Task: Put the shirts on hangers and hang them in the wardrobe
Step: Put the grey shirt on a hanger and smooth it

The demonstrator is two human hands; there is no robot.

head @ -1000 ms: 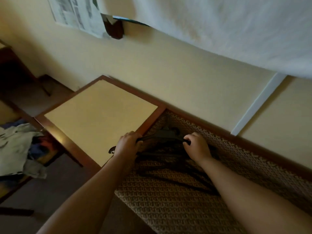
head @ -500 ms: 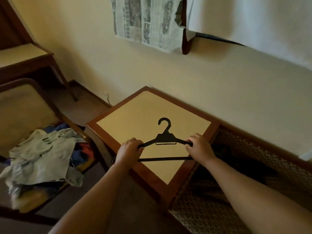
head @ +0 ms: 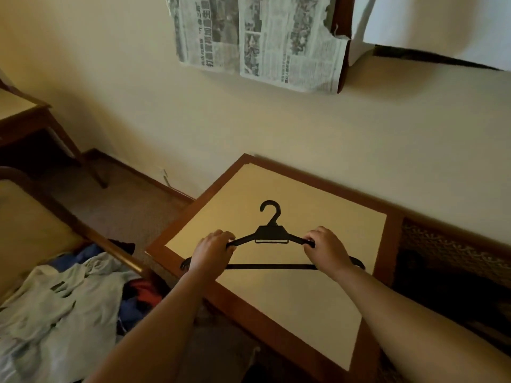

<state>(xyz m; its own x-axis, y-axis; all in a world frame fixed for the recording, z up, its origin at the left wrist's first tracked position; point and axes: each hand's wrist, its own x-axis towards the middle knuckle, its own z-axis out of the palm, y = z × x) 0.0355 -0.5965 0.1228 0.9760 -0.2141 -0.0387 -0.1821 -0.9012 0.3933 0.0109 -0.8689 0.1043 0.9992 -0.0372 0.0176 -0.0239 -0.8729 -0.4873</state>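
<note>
Both hands were closed on one black hanger [head: 272,235]: the left hand [head: 213,251] curled round its left shoulder and the right hand [head: 326,248] curled round its right shoulder, so the hanger was held level above the small table [head: 392,214], hook pointing away toward the far wall. Its crossbar ran between the two wrists, and both outer tips poked out past the hands. Whether the hanger touched the tabletop or hung just above it could not be told from this angle.

The shirts [head: 55,305] lay in a loose heap on a chair [head: 116,250] at the near left, a pale green one on top with blue and red cloth under it. No wardrobe was in view.

The step in hand looked like bringing the hanger to a shirt, with no shirt dressed yet. To do it well, one hand would probably need to let go so it could lift the top shirt by the collar, while the other kept the hanger near its neck for control. Feeding one shoulder in through the collar opening, then the other, would likely avoid stretching the fabric. Pulling only the top garment free mattered, since the heap looked tangled and could drag its neighbours off the seat.
</note>
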